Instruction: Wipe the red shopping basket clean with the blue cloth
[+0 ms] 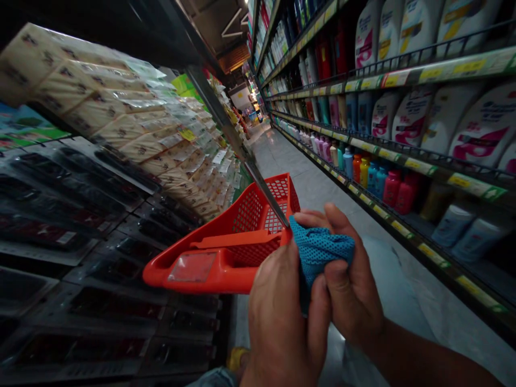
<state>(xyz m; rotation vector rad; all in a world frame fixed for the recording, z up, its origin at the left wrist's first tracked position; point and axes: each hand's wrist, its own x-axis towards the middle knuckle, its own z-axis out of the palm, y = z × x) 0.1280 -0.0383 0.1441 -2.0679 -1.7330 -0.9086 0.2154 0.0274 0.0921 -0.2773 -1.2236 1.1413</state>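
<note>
A crumpled blue mesh cloth (320,250) is bunched between my two hands, just in front of a red shopping cart (237,269). My left hand (282,317) is closed on its left and lower side, with the back of the hand towards me; some of its fingers are hidden. From the right, my right hand (357,285) pinches the cloth between thumb and fingers. The cloth's upper left corner lies at the lower end of a slanting metal strip (245,156), where I cannot tell whether they touch.
Shelves of shampoo bottles (415,115) line the right side, with price labels along their edges. Stacked patterned packages (133,123) and dark boxed goods (108,312) fill the left. A tiled aisle floor (268,145) runs away between them.
</note>
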